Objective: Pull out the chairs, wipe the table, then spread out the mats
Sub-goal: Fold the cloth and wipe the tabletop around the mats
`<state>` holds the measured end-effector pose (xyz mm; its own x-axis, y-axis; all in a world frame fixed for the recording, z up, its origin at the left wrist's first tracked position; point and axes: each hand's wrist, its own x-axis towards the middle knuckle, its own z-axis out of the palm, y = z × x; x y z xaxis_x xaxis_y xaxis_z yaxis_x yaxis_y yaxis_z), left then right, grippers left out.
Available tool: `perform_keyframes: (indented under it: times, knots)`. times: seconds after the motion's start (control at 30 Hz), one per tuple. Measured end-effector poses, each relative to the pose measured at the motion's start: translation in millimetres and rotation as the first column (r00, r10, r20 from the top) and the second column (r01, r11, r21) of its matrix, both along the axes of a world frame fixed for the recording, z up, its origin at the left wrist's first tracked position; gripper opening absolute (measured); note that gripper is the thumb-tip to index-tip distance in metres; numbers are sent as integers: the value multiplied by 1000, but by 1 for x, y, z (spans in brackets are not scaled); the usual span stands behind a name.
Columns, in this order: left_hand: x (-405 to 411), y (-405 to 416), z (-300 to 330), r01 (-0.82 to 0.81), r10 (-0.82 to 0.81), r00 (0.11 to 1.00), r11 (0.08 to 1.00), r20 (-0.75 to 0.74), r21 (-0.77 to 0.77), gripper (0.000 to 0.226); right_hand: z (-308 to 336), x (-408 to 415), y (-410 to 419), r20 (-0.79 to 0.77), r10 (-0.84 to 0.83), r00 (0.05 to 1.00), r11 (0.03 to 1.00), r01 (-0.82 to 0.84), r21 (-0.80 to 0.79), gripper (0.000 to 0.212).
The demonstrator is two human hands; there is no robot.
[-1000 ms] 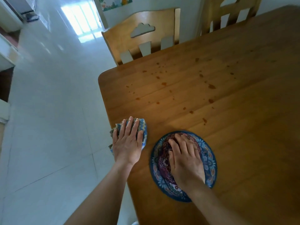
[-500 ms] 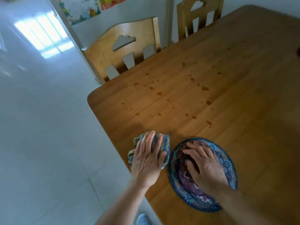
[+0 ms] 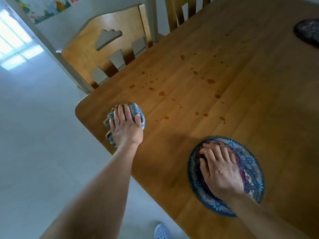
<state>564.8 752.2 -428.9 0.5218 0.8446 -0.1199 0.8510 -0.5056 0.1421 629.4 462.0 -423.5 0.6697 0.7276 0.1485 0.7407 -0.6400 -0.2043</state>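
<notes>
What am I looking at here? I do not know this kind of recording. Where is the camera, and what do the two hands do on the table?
There is no machine: a person wears a camera on the head, looking down at their own arms. There is only this one view. The left hand presses a crumpled blue cloth flat on the wooden table, near its corner. The right hand rests on a round patterned mat, fingers bent. Small brown stains dot the wood beyond the cloth. Another dark mat lies at the far right edge. Two wooden chairs stand at the table's far side.
</notes>
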Motion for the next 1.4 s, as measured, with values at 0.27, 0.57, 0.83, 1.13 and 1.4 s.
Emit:
perform_keyframes:
  times: [0.27,0.57,0.83,1.13,1.4]
  knots:
    - [59,-98,3,521,-516,850,854,108,-18,60,4,-1,-2,-39,28,999,998,-25,61,29]
    - [-17,-61,-2,533,-536,842,844,57,63,61,5,-1,-2,-130,-11,991,997,20,69,28]
    - [39,-25,0,435,-437,899,899,23,51,69,12,20,11,-377,-169,911,919,284,275,9]
    - [73,4,0,255,-257,965,966,43,45,60,-1,51,3,-131,-439,889,884,453,112,15]
    - [150,-73,-1,652,-651,749,757,125,33,63,3,53,5,-99,-441,892,888,450,93,20]
